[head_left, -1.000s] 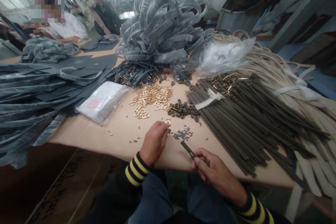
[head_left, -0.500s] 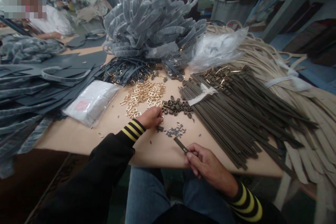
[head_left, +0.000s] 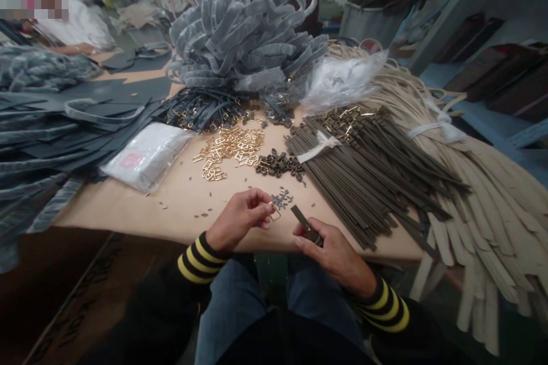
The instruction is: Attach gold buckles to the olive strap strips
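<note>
While our left hand (head_left: 240, 218) pinches a small gold metal buckle (head_left: 275, 215), our right hand (head_left: 334, 254) grips a narrow dark-brown strap (head_left: 301, 220), fingers closed, at worktop (head_left: 180, 199) edge.

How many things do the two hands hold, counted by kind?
Gold buckle: 1, in the left hand
Dark strap: 1, in the right hand
Total: 2

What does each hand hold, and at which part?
The left hand pinches a small gold buckle by one side. The right hand grips a dark strap by its near end; the far end sticks out free.
</note>
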Tool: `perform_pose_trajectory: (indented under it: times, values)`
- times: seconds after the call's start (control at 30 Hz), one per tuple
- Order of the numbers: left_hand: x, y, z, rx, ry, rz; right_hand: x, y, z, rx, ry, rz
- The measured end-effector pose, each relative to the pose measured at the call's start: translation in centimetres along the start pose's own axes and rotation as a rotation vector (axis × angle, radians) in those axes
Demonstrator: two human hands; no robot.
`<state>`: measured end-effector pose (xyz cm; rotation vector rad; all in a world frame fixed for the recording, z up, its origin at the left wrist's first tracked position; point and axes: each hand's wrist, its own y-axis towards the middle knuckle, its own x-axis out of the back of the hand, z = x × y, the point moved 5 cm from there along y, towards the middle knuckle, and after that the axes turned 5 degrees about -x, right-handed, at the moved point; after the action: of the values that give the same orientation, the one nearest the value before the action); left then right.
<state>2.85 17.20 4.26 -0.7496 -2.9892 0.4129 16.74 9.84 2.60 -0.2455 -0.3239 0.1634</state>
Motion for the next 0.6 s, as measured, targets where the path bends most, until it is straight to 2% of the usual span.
perform_pose_trajectory:
  times: [0.13, 0.27, 0.37, 0.6]
  values:
    - [-3.1, -3.9, 4.0, 0.156, -0.294, -0.088, -1.2, -1.4, -0.3, 0.008, -0.017, 0.063]
    - [-4.6, -6.1, 7.0, 0.213, -0.458, -0.195, -2.4, -2.5, -1.4, 0.012, -0.027, 0.088]
    - [-4.9, -7.1, 7.8, 0.215, -0.491, -0.224, -2.9, -3.0, -1.9, -0.013, -0.048, 0.100]
    - [-5.5, -8.3, 8.3, 0.194, -0.456, -0.188, -3.5, -3.6, -2.2, -0.040, -0.126, 0.106]
